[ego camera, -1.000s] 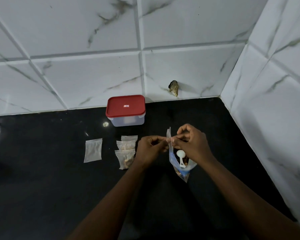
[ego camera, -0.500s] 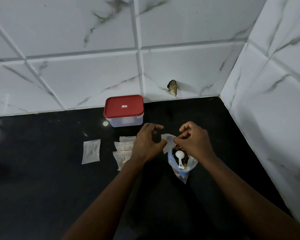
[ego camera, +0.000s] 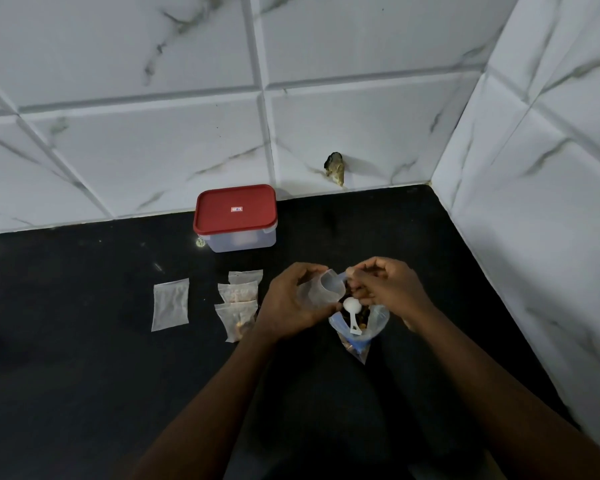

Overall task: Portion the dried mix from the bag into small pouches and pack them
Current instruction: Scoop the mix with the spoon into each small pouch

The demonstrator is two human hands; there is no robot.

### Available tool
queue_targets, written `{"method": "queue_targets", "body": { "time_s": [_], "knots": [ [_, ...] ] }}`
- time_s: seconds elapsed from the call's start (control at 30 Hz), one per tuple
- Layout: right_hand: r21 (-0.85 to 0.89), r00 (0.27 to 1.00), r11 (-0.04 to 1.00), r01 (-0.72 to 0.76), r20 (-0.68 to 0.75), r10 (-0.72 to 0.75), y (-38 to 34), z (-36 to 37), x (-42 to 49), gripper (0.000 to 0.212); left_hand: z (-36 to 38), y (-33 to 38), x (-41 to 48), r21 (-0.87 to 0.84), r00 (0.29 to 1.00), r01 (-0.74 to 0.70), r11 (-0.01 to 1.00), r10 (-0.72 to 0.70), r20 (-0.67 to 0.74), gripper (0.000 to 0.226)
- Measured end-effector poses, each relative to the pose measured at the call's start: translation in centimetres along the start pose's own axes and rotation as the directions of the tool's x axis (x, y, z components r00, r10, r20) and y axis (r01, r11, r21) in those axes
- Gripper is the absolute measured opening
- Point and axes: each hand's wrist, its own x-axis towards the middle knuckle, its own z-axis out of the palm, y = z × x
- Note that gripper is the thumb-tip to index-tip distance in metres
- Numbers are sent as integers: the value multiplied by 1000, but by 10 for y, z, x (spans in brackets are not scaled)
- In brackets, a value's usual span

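A clear bag of dried mix (ego camera: 359, 329) stands open on the black counter, with a white plastic scoop (ego camera: 353, 311) resting inside it. Just above its mouth I hold a small clear pouch (ego camera: 321, 292) with its mouth spread open. My left hand (ego camera: 291, 306) grips the pouch from the left side. My right hand (ego camera: 385, 289) pinches the pouch's right rim with fingertips. To the left lie three stacked pouches (ego camera: 239, 303), two showing brownish mix, and one flat pouch (ego camera: 171, 304) further left.
A clear box with a red lid (ego camera: 236, 216) stands shut at the back by the tiled wall. A tiled side wall (ego camera: 534, 237) closes the right. Black counter (ego camera: 84, 375) stretches to the left and front.
The small pouch was pinched flat between both hands; now its mouth is pulled open. My left hand has shifted to cup the pouch's side.
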Motion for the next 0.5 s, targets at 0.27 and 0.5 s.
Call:
{"method": "queue_targets", "body": {
  "time_s": [0.27,0.5],
  "knots": [
    [-601,983,790,126,184,-17,54,2,-17,32,12,-21,-22,-251,981,189,949,-194,6,34],
    [-635,975,739,223,145,-169,72,2,-14,14,29,-24,-22,-447,962,242,861,-274,-9,46]
  ]
}}
